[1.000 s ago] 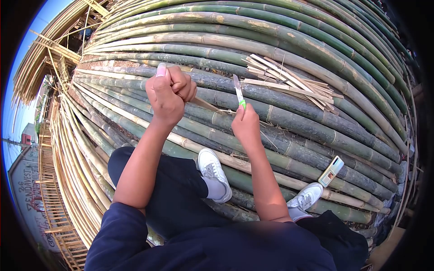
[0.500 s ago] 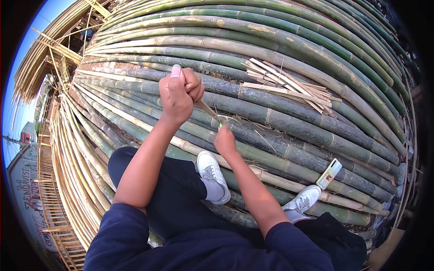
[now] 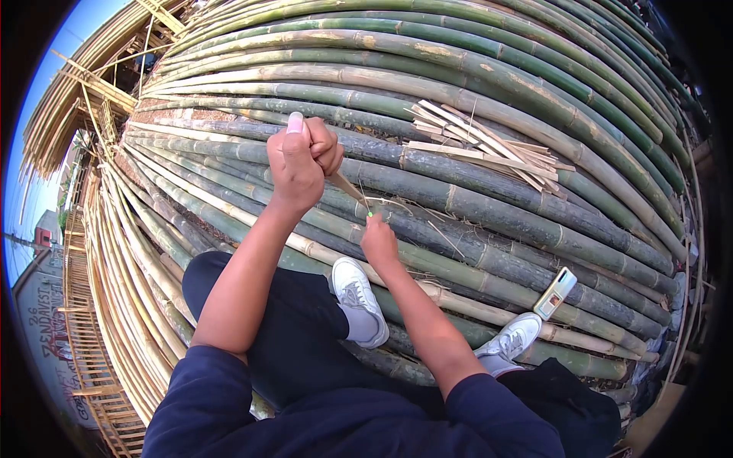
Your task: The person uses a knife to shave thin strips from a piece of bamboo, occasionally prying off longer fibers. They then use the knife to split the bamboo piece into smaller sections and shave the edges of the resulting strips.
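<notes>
My left hand (image 3: 299, 162) is raised in a fist around a thin bamboo strip (image 3: 347, 187) that slants down to the right. Just below it, my right hand (image 3: 379, 244) grips a knife with a green handle (image 3: 369, 214); only the handle's tip shows and the blade is hidden against the strip. Both hands hover over a big stack of green bamboo poles (image 3: 489, 206) on which I sit.
A heap of cut bamboo strips (image 3: 489, 145) lies on the poles at the upper right. A phone (image 3: 557, 293) rests on a pole by my right shoe (image 3: 513, 338). My left shoe (image 3: 357, 298) sits below my hands. Thin pale poles (image 3: 122, 252) fan out at left.
My right hand dropped from an upright knife with the blade in view to a lower spot against the strip. My left hand shifted slightly right with the strip.
</notes>
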